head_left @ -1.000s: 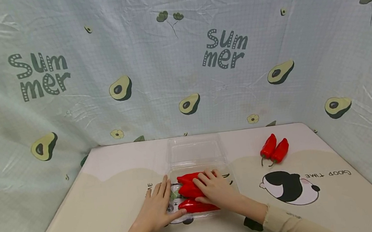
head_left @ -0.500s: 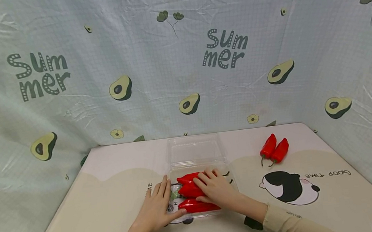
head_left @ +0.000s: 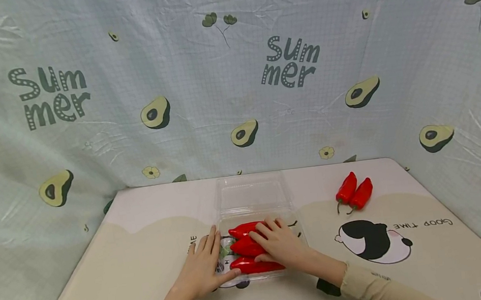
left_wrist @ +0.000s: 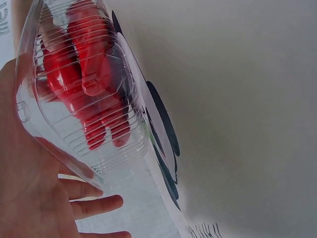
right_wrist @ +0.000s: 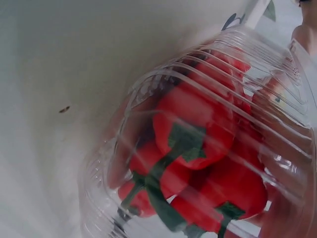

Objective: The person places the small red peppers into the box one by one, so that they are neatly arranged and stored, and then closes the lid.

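A clear plastic clamshell box (head_left: 263, 277) stands with its lid folded back at the front middle of the table. Several red peppers with green stems lie in it, among them a front pepper (head_left: 253, 265) and a middle pepper (head_left: 246, 246). My left hand (head_left: 201, 268) rests along the box's left side, fingers straight and thumb at its front corner. Over the peppers, my right hand (head_left: 283, 245) grips the middle pepper between thumb and fingers. The right wrist view shows the pepper stems (right_wrist: 185, 141) through the box wall; my left fingers (left_wrist: 96, 206) extend past the box in the left wrist view.
The raised lid (head_left: 252, 193) lies toward the back of the table. Two more red peppers, a left one (head_left: 346, 189) and a right one (head_left: 362, 194), lie at the back right. A printed curtain (head_left: 196, 76) hangs behind the table (head_left: 146, 259).
My right thumb has slid very slightly to the right over the peppers. The left hand, the box and the two loose peppers have kept their places.
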`<act>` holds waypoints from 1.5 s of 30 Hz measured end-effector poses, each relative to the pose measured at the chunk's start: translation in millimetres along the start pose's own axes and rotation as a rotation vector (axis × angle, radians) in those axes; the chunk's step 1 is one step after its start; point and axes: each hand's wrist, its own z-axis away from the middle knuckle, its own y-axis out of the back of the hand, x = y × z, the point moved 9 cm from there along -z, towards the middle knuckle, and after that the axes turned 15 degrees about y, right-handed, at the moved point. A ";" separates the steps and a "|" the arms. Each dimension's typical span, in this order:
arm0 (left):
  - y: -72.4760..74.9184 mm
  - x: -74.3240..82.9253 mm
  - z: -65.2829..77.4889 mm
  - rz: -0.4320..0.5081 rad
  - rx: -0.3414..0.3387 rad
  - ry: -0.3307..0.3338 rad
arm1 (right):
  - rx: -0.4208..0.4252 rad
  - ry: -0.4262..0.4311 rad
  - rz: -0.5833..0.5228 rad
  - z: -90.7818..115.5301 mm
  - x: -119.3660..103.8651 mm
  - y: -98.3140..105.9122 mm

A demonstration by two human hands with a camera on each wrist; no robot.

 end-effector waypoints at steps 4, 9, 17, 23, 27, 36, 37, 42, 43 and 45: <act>2.1 0.5 -0.5 -0.005 0.006 -0.006 | 0.002 0.014 -0.013 0.1 0.2 -0.9; 3.0 0.7 -0.8 -0.012 0.010 -0.007 | 0.004 0.021 -0.026 0.5 0.8 -0.9; 0.5 0.7 0.2 0.011 -0.008 -0.001 | 0.021 0.028 -0.053 3.1 0.4 -0.8; 0.0 0.7 0.6 0.015 -0.009 0.004 | 0.056 0.024 -0.083 5.9 1.4 1.3; 0.8 0.4 0.6 0.015 -0.007 0.005 | 0.077 0.009 -0.116 8.4 5.0 4.1; 0.7 0.2 0.1 0.017 -0.011 0.006 | 0.138 -0.008 -0.148 18.8 14.1 10.3; 0.5 0.1 0.2 0.016 -0.013 0.007 | 0.146 -0.010 -0.149 20.3 15.3 11.2; 0.2 -0.4 0.4 0.015 -0.013 0.008 | 0.183 -0.017 -0.145 28.1 21.6 14.1; 0.4 -0.4 0.4 0.015 -0.011 0.007 | 0.192 -0.017 -0.142 29.8 23.0 14.6; 1.0 -0.1 0.3 0.014 -0.005 0.005 | 0.216 -0.015 -0.133 33.4 25.8 15.5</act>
